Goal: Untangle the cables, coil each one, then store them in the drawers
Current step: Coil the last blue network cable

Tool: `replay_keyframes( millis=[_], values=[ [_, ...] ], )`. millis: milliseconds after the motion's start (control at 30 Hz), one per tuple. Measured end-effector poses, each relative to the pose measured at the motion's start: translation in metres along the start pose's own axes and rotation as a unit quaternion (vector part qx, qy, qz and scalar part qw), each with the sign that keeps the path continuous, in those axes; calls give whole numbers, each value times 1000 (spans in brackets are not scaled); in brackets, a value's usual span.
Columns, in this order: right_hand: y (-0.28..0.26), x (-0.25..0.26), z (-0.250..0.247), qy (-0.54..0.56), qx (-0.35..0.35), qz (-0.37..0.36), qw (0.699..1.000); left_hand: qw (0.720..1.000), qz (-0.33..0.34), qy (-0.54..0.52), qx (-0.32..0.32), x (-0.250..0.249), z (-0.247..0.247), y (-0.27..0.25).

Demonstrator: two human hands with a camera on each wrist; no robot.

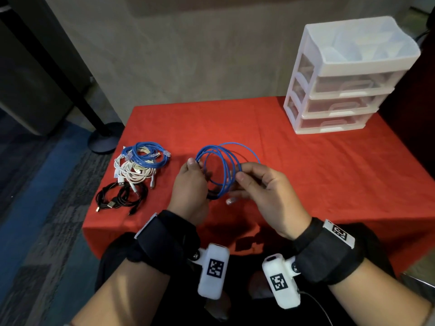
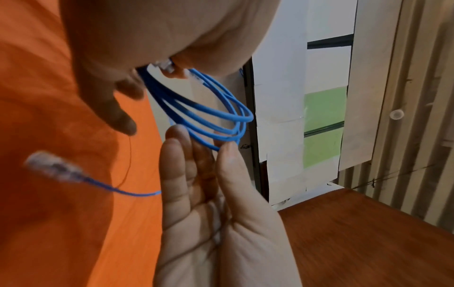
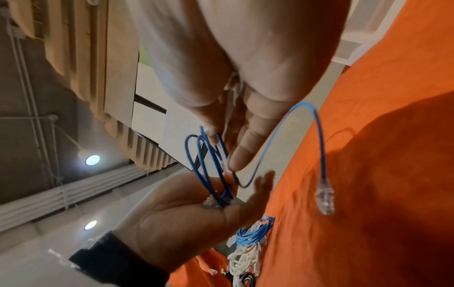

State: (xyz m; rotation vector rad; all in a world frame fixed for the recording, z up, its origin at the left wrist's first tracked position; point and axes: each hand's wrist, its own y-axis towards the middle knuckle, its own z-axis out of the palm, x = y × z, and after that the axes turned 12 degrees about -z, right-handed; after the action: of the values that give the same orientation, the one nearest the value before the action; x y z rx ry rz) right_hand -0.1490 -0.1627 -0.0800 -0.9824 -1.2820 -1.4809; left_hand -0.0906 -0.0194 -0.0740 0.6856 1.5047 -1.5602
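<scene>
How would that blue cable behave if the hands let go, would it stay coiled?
Probably not. The blue cable is thin and its loops already spread unevenly between the left hand and right hand, so it would likely spring open. Its free end dangles limply, suggesting it is light and floppy.

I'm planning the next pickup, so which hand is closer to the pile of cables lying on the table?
Left. The left hand is just right of the cable pile; the right hand is farther right, beyond the blue coil.

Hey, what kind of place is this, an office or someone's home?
Probably an office or lab-like room set up for a demo, not a home: a small table under a red cloth, carpet-tile flooring, a black stanchion post beside it, and recessed ceiling lights with exposed conduit.
</scene>
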Motion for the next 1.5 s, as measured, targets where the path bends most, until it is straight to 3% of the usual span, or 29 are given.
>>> replay_keyframes(
  millis=[100,200,267,333,367,467,567,667,800,967,1033,1167,1267,1300,1367,1433,1500],
  values=[
    [-2,2,-4,2,44,15,999,999,-5,-35,27,-1,1,-2],
    [-3,4,-11,-24,83,37,996,997,70,10,10,-2,-1,-3],
    [1,2,-19,-150,26,-39,988,986,150,73,9,-3,-4,-4],
    [8,1,-31,-272,-65,-134,951,950,254,184,2,-4,-9,-6],
    [13,0,-37,-297,-83,-148,940,925,300,234,-1,-4,-11,-7],
    [24,-2,-47,-299,1,-70,952,884,368,285,33,-9,-14,-14],
    [27,-4,-50,-317,80,-7,945,872,384,294,71,-12,-15,-16],
    [23,-6,-51,-271,104,34,956,889,353,276,92,-13,-18,-14],
    [17,-6,-50,-209,99,96,968,869,371,329,2,-15,-32,1],
    [12,5,-57,-213,177,114,954,847,385,354,-94,-24,-49,21],
    [11,17,-54,-148,166,112,968,850,379,350,-106,-22,-51,25],
    [19,46,-38,65,63,88,992,868,356,331,-104,-12,-43,23],
    [25,50,-24,97,43,64,992,905,319,273,-69,-7,-27,14],
    [26,47,-19,81,33,55,995,921,295,249,-60,-5,-23,12],
    [28,38,-15,-53,8,-12,998,950,236,201,-38,-1,-19,13],
    [30,31,-17,-210,0,-95,973,972,180,149,-16,3,-19,14],
    [31,30,-19,-227,0,-127,966,978,164,128,-13,3,-21,12]
  ],
)
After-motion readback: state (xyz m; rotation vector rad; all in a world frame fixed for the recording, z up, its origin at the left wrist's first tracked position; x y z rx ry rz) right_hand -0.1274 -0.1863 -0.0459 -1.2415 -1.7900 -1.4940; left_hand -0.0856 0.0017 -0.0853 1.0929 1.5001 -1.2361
